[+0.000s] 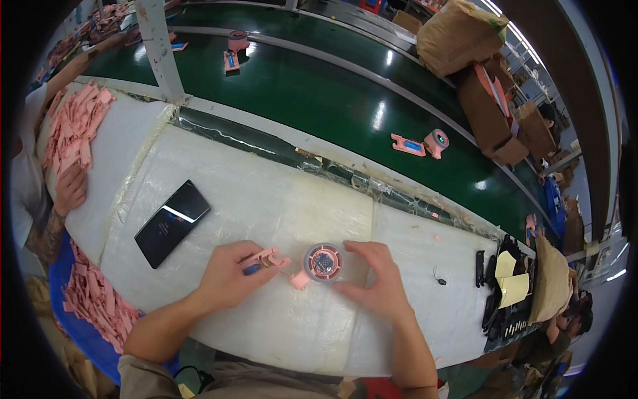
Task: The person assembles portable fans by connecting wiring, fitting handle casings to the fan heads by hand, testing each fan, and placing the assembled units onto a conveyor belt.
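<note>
Over the plastic-covered table, my left hand [229, 276] pinches a pink plastic handle shell [266, 259] with a blue cylindrical cell in it. To its right is a round pink-and-grey housing [323, 262] with a circuit board and wires showing inside, and a short pink neck at its lower left. The thumb and index finger of my right hand [375, 279] curve around the housing's right side, at its rim. Thin wire seems to run between the shell and the housing. A black phone-like device [173, 223] lies to the left on the table.
Beyond the table runs a green conveyor belt [299, 100] bearing similar pink assemblies [419, 144]. Pink parts are piled at left [80, 123] and in a blue bin [63, 266]. A co-worker's hand [70, 189] rests by the pile. Black parts and yellow papers [512, 282] lie at right.
</note>
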`<state>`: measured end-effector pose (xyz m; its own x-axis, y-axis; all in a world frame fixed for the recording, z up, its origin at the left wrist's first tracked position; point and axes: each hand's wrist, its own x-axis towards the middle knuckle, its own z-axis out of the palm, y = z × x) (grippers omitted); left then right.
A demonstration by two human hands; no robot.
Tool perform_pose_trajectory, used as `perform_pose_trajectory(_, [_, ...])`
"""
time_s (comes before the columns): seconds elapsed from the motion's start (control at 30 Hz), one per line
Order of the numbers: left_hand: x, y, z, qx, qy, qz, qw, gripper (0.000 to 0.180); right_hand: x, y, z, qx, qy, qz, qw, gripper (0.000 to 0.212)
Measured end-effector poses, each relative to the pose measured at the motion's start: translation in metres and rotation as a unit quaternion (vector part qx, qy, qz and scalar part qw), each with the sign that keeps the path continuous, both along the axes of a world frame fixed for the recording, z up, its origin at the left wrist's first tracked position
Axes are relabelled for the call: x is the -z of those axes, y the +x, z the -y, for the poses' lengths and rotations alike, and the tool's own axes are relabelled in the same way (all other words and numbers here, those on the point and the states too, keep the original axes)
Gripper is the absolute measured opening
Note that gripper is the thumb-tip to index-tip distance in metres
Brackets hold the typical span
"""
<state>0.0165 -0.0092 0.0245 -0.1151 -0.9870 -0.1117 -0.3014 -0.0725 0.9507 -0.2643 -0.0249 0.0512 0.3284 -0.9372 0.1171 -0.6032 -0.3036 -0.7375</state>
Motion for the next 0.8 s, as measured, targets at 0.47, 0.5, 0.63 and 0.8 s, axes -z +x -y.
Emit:
perform_pose_trajectory(0.47, [0.027, -0.013, 0.093, -0.168, -0.131, -0.173, 0.962, 0.071, 0.006, 0.044, 0.198, 0.078, -0.126, -0.066, 0.987, 0.072])
perform_pose_trajectory(0.5, [0.038, -0.016, 0.089, -0.176, -0.169, -0.131, 0.961, 0.072, 0.006, 0.038, 0.214, 0.107, -0.175, -0.077, 0.976, 0.068])
perform_pose_trajectory(0.63, [0.022, -0.024, 0.083, -0.121, -0.225, 0.068, 0.965, 0.065, 0.001, -0.064, 0.283, 0.282, -0.325, -0.115, 0.895, 0.048])
perform_pose_trajectory(0.8, [0.02, -0.028, 0.089, -0.083, -0.256, 0.086, 0.959, 0.046, 0.024, -0.18, 0.325, 0.339, -0.024, -0.228, 0.913, 0.081])
